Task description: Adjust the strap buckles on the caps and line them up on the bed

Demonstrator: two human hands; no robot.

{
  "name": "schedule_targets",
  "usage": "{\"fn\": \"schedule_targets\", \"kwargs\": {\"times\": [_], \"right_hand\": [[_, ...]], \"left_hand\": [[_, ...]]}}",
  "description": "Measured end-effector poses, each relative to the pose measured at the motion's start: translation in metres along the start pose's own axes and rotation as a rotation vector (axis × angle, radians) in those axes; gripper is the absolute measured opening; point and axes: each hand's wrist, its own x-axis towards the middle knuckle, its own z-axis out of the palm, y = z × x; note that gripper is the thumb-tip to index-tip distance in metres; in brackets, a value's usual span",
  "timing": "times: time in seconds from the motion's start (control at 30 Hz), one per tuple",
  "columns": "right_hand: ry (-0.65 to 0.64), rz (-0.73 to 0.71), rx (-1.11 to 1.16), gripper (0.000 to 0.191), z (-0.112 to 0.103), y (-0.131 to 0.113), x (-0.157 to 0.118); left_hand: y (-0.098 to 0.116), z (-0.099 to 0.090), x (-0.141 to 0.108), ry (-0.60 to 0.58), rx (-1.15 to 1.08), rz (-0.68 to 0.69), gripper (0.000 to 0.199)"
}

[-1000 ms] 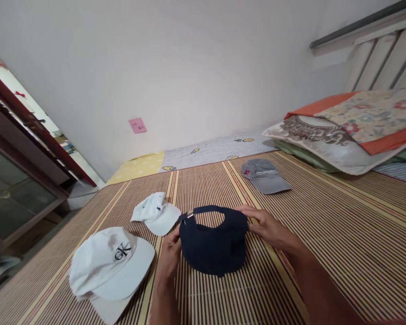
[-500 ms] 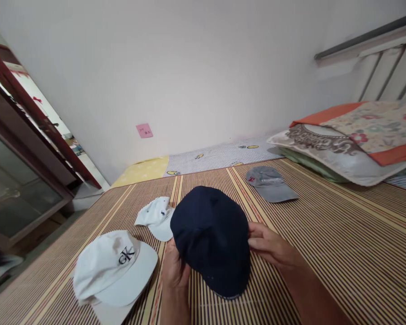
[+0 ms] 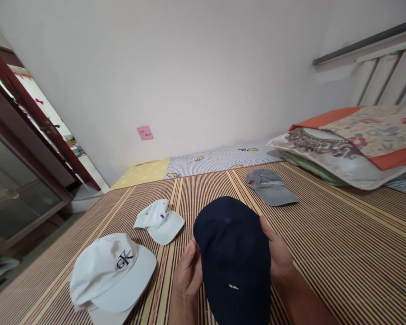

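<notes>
A navy baseball cap is held up between my two hands, its crown toward the wall and its brim toward me. A small white mark shows on its front. My left hand grips the cap's left edge, with the fingers partly hidden under it. On the opposite edge, my right hand is closed on the cap, fingertips behind it. To the left lies a white cap with black letters, overlapping another pale brim. Beyond it rests a smaller white cap with a dark emblem.
A grey cap lies farther back on the striped mat. Stacked pillows with a floral, orange-edged cloth sit at the right. A pink note is on the wall, and a glass-panelled door stands at the left.
The navy cap has moved right and nearer to me, and turned so its front mark shows. Both hands moved with it, uncovering the small white cap's brim.
</notes>
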Motion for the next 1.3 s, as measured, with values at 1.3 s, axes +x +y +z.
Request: {"fn": "schedule_targets", "kwargs": {"times": [1.3], "right_hand": [[-0.083,0.123,0.074,0.083,0.014,0.021,0.014]], "left_hand": [[-0.013,0.009,0.013,0.013,0.068,-0.079,0.072]]}}
